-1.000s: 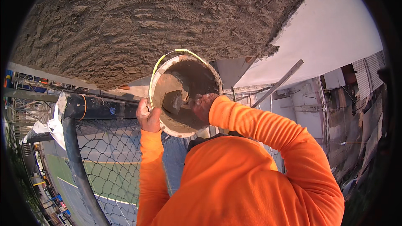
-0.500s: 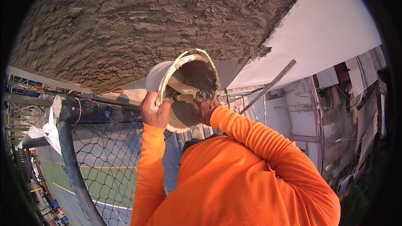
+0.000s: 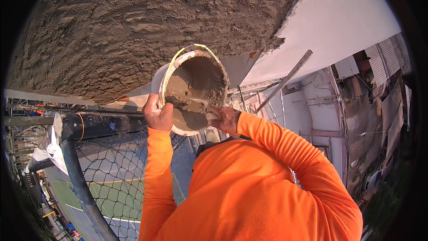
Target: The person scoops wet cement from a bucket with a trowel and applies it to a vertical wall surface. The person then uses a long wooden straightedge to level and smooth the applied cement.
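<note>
Now bucket [image 3: 159, 81] more aslant than before

Building site, mortar-coated wall [image 3: 156, 31]

Carrier is a pale bucket [image 3: 159, 80], tipped with its mouth toward the camera, left hand [image 3: 159, 114] gripping the rim. Inside: wet mortar [image 3: 203, 76] coating the wall, lumpy lower down. Trowel [image 3: 187, 119] blade sits in the mouth by the lower rim, handle in the right hand [image 3: 226, 119].
</note>
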Motion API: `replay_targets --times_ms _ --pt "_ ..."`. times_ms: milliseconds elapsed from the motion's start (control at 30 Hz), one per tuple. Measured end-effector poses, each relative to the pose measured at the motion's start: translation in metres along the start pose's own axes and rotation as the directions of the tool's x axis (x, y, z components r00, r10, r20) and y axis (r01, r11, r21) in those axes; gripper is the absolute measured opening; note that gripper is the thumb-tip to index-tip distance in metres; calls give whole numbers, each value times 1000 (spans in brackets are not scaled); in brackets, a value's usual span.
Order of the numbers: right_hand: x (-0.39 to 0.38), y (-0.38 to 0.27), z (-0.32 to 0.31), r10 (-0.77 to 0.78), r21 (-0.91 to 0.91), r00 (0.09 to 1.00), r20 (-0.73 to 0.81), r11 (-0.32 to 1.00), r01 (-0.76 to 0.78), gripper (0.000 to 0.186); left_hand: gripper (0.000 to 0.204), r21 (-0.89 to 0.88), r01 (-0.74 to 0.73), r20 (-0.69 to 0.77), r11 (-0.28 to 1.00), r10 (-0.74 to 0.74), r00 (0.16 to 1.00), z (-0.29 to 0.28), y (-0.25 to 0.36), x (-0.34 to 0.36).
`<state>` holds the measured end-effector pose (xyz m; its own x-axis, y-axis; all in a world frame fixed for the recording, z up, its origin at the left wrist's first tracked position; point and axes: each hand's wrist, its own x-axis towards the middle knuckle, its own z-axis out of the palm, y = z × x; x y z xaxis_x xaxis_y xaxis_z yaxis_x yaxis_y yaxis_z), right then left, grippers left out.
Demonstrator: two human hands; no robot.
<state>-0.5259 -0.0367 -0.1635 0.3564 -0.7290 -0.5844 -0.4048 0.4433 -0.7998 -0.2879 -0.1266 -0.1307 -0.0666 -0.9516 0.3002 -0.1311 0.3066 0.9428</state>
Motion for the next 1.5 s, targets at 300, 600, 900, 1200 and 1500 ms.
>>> replay_targets --times_ms 300,600,900,1200,1500 --pt "19 -17 15 -54 -68 998 24 996 56 42 16 141 -129 -24 982 134 991 -12 7 -2" --pt "29 -48 49 -295 -851 952 -80 517 89 39 22 -65 -6 -17 998 5 1000 -23 31 0" --pt "56 -17 23 -128 -588 903 -411 793 -156 44 15 356 -299 141 885 266 954 -5 45 -11" --pt "29 -34 36 -215 494 915 342 869 20 20 23 217 -217 163 952 184 969 1 43 -20" --pt "-23 -29 14 -434 897 886 163 439 51 27 22 -102 154 -141 983 -168 976 -29 -35 -15"
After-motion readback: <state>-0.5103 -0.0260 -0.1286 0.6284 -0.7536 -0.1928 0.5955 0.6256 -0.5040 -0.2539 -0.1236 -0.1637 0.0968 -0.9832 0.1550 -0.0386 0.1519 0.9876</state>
